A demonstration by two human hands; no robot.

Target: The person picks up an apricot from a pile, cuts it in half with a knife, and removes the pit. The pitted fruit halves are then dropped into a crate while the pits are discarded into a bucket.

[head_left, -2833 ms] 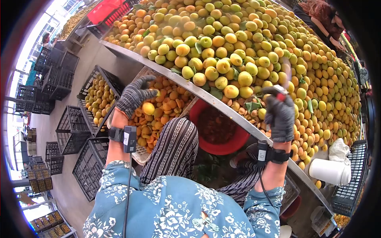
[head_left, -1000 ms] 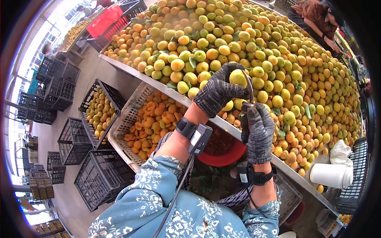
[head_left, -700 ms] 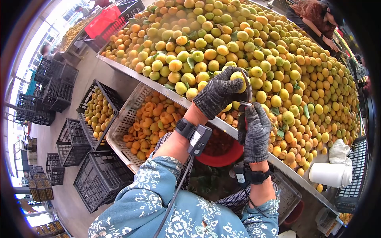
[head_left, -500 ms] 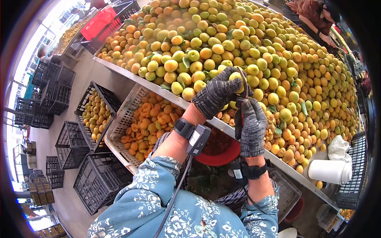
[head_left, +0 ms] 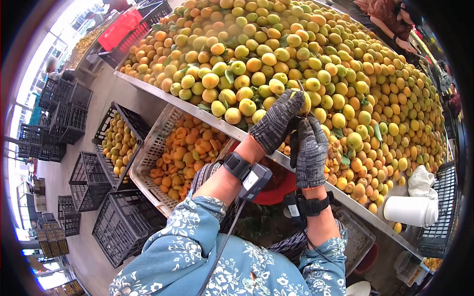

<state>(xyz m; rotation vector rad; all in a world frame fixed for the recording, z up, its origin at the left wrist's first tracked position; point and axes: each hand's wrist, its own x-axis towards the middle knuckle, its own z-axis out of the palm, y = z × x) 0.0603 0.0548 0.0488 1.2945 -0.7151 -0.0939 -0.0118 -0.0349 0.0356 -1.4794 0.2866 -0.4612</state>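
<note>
My left hand [head_left: 278, 121], in a dark grey knitted glove, is closed around a yellow-green apricot [head_left: 307, 104] at the edge of the pile. My right hand [head_left: 311, 153], gloved alike, is close below it, with fingers bent and pressed together around a small knife. The knife's thin curved blade [head_left: 300, 87] shows just above the left fingertips, against the apricot; its handle is hidden in the right hand. Under both hands runs the metal rim [head_left: 217, 122] of the table, which bears a large heap of apricots [head_left: 256, 64].
A white crate [head_left: 143, 170] of split orange apricots stands at the left below the table, beside a red basin [head_left: 271, 195]. Black crates [head_left: 123, 224] stand on the floor. A white container [head_left: 407, 211] is at the right. Another person [head_left: 390, 24] works across the heap.
My left hand has moved slightly right and down, turning the apricot. The blade, earlier curved along the fruit in plain view, now shows mostly as a tip above the fingers.
</note>
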